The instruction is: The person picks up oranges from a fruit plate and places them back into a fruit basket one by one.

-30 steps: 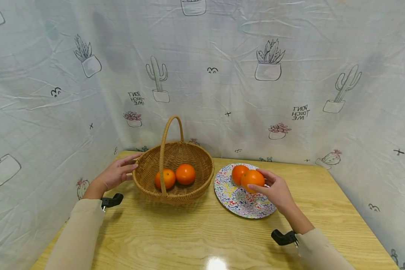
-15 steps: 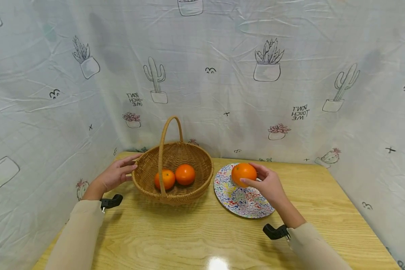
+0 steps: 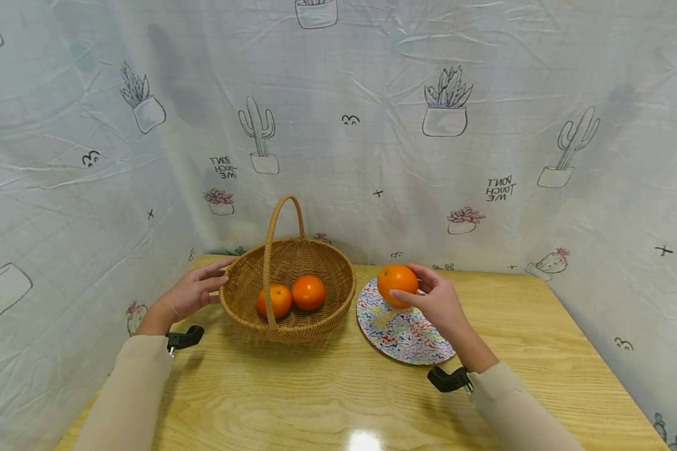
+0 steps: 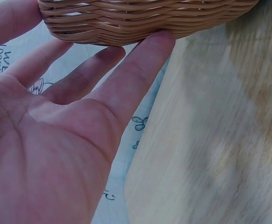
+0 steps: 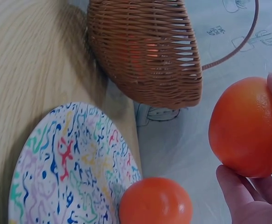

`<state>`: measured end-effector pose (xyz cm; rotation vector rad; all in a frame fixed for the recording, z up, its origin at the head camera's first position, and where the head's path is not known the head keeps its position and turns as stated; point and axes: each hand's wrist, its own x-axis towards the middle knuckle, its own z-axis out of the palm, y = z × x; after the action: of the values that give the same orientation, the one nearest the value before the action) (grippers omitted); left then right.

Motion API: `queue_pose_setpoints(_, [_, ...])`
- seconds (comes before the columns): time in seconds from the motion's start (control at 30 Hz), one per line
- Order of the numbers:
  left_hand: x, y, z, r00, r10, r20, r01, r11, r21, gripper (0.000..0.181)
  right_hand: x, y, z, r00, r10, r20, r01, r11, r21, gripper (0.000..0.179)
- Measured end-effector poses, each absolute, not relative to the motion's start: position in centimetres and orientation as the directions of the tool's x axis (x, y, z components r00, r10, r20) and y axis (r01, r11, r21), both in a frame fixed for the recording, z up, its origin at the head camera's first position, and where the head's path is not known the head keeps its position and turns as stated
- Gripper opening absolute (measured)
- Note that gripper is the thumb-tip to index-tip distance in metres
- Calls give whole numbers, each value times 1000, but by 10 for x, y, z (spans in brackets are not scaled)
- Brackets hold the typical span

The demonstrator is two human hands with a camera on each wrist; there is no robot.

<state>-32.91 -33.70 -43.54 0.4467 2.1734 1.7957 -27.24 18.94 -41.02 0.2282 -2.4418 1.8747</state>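
Note:
My right hand (image 3: 442, 305) holds an orange (image 3: 397, 285) between thumb and fingers, raised over the far left part of a round plate (image 3: 406, 341) with a colourful squiggle pattern. In the right wrist view a second orange (image 5: 155, 202) sits on the plate; the held one hides it in the head view. On the left stands a wicker basket (image 3: 327, 322) with a tall handle (image 3: 268, 263). Inside lie two oranges, one left (image 3: 278, 300) and one right (image 3: 308, 292). Fairly straight fingers of my left hand (image 3: 188, 293) touch the basket's left side, as the left wrist view shows.
Everything stands on a light wooden table (image 3: 293, 394). A pale curtain (image 3: 383, 156) printed with cacti closes off the back and both sides, close behind basket and plate. Each wrist carries a black camera mount, left (image 3: 185, 338) and right (image 3: 449, 379).
My right hand has carried the orange up and leftward over the plate, covering the second orange in the head view. My left hand has stayed against the basket.

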Motion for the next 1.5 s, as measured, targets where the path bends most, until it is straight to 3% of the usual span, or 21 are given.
queue_pose_setpoints(0.63, [-328, -337, -435, -914, 406, -8, 66, 168, 984, 61, -286, 160, -396, -980, -112, 163, -181, 182, -966, 69])
queue_pose_setpoints(1.5, [-324, -334, -432, -915, 404, -24, 56, 185, 981, 63, -319, 108, -369, -979, -151, 134, -164, 204, -965, 64])
